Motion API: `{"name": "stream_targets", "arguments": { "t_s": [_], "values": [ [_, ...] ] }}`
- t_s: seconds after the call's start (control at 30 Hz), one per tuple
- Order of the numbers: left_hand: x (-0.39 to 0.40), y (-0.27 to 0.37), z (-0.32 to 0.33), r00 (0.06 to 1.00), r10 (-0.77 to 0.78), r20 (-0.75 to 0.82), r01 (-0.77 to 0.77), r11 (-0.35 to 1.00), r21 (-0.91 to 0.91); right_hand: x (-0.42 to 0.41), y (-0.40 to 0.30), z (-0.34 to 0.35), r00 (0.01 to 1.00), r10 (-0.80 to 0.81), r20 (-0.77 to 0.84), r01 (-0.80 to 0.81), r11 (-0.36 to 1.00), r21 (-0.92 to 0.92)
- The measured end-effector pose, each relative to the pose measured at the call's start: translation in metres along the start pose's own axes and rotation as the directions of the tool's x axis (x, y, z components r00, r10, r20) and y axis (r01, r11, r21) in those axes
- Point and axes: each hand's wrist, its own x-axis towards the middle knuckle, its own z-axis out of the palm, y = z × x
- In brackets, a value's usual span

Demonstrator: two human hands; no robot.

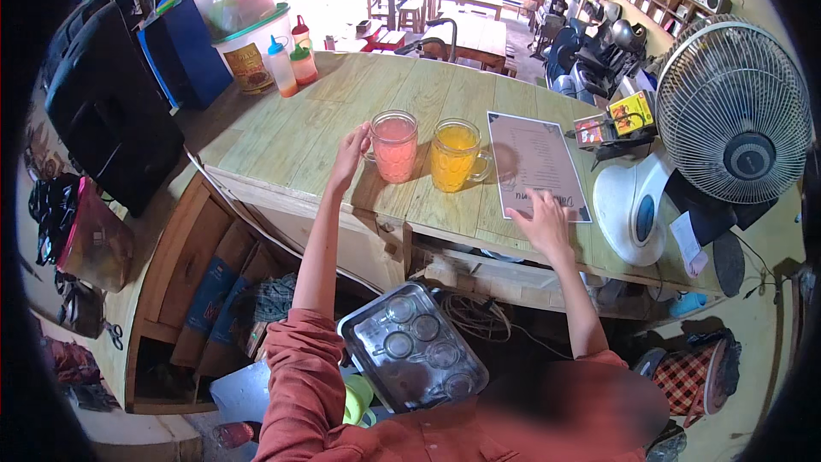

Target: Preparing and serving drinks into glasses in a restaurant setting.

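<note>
On the wood-plank counter stands a glass mug of pink drink (pixel 394 151). My left hand (pixel 351 155) is at its left side, with the fingers on the handle. A second glass mug, of yellow-orange drink (pixel 454 157), stands just to the right, its handle pointing right. Beyond that lies a laminated menu sheet (pixel 535 157) bearing writing, turned away from me. My right hand (pixel 546 224) is over its near edge, fingers apart and holding nothing. Whether those fingertips touch the sheet I cannot tell.
A desk fan (pixel 731 115) with a white base stands at right, beside small boxes (pixel 628 114). Squeeze bottles (pixel 281 64), a plastic tub (pixel 247 58) and a black monitor (pixel 106 106) are at left. Below the counter is a metal tray (pixel 365 369) with several upturned glass mugs.
</note>
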Motion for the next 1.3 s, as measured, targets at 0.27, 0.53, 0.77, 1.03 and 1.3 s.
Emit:
{"name": "stream_targets", "arguments": {
  "t_s": [0.27,0.53,0.77,1.03,1.3],
  "values": [
    [-0.027,0.015,-0.001,0.968,0.129,0.216,-0.142,0.989,0.045,0.053,-0.058,0.014,0.933,-0.148,-0.329,0.358,0.482,0.800],
    [-0.023,-0.007,0.026,0.973,0.230,-0.032,-0.220,0.958,0.185,0.074,-0.092,0.022,0.908,-0.032,-0.417,0.318,0.700,0.639],
    [0.020,-0.019,0.050,0.951,0.282,-0.128,-0.230,0.919,0.321,0.118,-0.109,0.029,0.907,0.083,-0.414,0.202,0.775,0.599],
    [0.102,-0.053,0.018,0.927,0.370,0.067,-0.355,0.805,0.474,0.184,-0.090,0.023,0.923,-0.083,-0.375,0.309,0.740,0.598],
    [0.157,-0.053,-0.008,0.802,0.444,0.399,-0.588,0.477,0.653,0.248,-0.047,0.017,0.920,-0.376,-0.113,0.338,0.613,0.714]
  ]
}}
